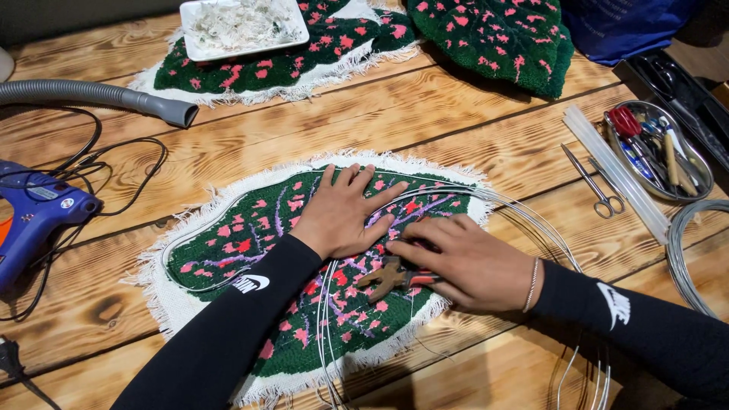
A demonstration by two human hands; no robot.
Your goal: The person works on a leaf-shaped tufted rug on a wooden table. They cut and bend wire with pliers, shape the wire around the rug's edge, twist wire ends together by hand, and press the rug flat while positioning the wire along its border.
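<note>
A leaf-shaped tufted rug piece [250,243], dark green with pink and purple spots and a white fringed backing, lies back side up on the wooden table [319,129]. My left hand [342,212] presses flat on its middle, fingers spread. Just to the right, my right hand [463,262] rests on the rug and grips pliers [391,277] with red-and-black handles. Thin silver wire [334,319] in several loops runs along the rug's outline and under both hands, trailing off toward the lower right.
A blue glue gun [34,220] with black cord lies at left, a grey vacuum hose [99,95] above it. Two more green-pink rug pieces [493,38] and a white tray [243,26] sit at the back. Scissors [596,186], glue sticks [615,171], a metal tool tray [661,148] and a wire coil [683,258] are at right.
</note>
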